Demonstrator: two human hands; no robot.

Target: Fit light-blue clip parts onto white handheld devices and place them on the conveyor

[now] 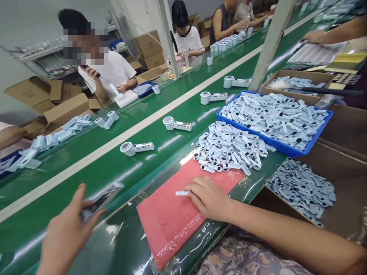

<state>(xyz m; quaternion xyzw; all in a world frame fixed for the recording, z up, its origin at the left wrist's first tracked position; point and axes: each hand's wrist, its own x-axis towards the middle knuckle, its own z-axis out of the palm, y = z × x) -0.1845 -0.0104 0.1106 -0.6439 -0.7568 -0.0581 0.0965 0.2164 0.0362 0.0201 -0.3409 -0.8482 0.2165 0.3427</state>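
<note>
My left hand (67,225) is closed around a small elongated unit (101,198), blurred, with a dark and silvery side. It is over the near edge of the green conveyor belt. My right hand (210,196) rests above a red mat (166,206) and pinches a small pale-blue plastic cover (182,193) between thumb and fingers. Beyond that hand lies a heap of similar pale-blue covers (229,147), many with a dark oval spot. On the belt (100,164) lie several white units with a round head and an open handle, one of them nearest (137,148).
A blue tray (318,131) full of covers stands right of the heap. Below it, a cardboard box (344,149) holds more covers. A slanted metal post (272,46) rises beside the belt. Co-workers sit across it, one holding a tool (107,79); another person's hand (314,37) reaches in at right.
</note>
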